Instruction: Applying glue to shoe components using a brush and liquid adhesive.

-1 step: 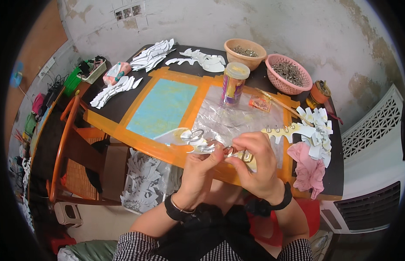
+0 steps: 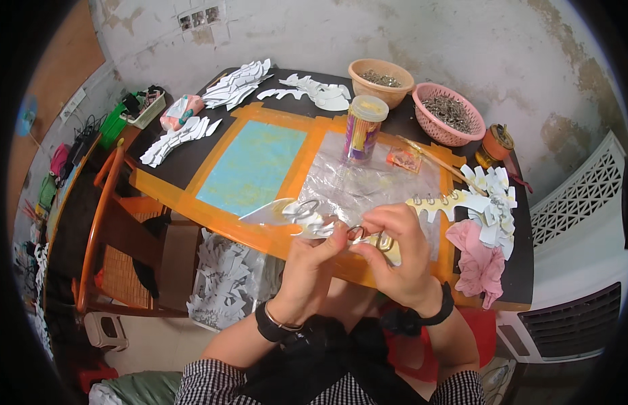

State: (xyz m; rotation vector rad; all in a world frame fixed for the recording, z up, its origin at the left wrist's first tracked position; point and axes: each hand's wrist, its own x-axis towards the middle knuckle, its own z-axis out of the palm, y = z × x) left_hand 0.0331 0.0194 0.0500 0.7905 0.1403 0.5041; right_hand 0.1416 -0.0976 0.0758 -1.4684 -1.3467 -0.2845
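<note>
While the left hand [image 2: 312, 260] and right hand [image 2: 400, 260] pinch their fingers [image 2: 337, 236] on one small metal ring [image 2: 356, 233], a white paper cutout [image 2: 302, 216] hangs just left, two baskets beyond.

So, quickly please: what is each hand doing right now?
Left hand: closed, pinching a white paper cutout with metal rings on it.
Right hand: closed, fingers pinching a metal ring.

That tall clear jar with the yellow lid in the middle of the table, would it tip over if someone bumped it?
Probably fairly easily: the jar stands upright, taller than it is wide. It rests on a crinkled clear plastic sheet, so it might slide too. Once down, its round body would likely roll.
</note>
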